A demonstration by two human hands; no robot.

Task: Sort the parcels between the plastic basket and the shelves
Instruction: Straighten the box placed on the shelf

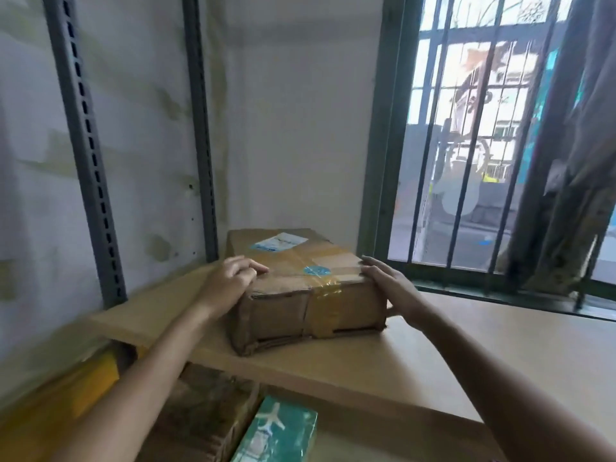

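One box (300, 288) sits on the shelf (433, 355), left hand (233, 281) gripping its corner, right hand (390, 288) flat against its side. The basket is out of view, so what remains is unclear.

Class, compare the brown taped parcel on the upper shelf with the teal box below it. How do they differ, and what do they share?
The brown parcel is taped cardboard; the teal box bears a white aeroplane picture. The brown parcel lies on the upper shelf; the teal box sits lower. The left hand and right hand touch the brown parcel; nothing touches the teal box. Both are rectangular boxes.
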